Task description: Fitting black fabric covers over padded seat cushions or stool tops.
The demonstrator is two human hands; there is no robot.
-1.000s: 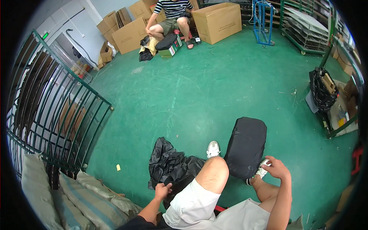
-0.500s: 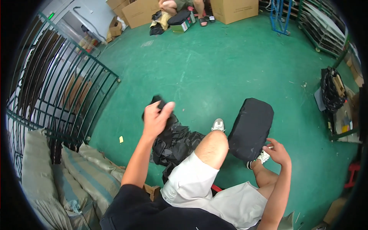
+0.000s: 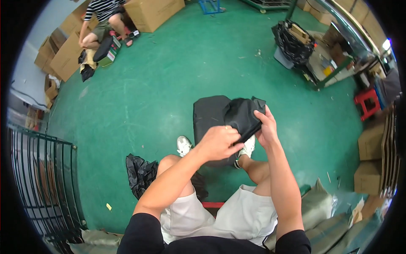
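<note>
In front of my knees, a large flat black pad (image 3: 207, 111) with rounded corners lies over my right foot. Above it is a smaller, slightly shiny black folded piece (image 3: 243, 114), fabric or plastic, I cannot tell which. My right hand (image 3: 267, 129) grips its right edge, thumb on top and fingers behind. Curled over its near left edge, my left hand (image 3: 220, 143) pinches it; the fingertips are partly hidden. A crumpled black plastic bag (image 3: 140, 172) lies on the floor beside my left knee.
A red stool edge (image 3: 212, 205) shows between my thighs. A green metal rack (image 3: 46, 182) stands at left, woven sacks (image 3: 317, 207) at lower right. Farther off are a bin with a black bag (image 3: 292, 44), a red stool (image 3: 367, 103), cartons (image 3: 154, 12) and a seated person (image 3: 101, 25).
My view has turned right. My left hand has come over from the black plastic bag to the pad with the black piece. My right hand has moved from the pad's edge to grip that piece.
</note>
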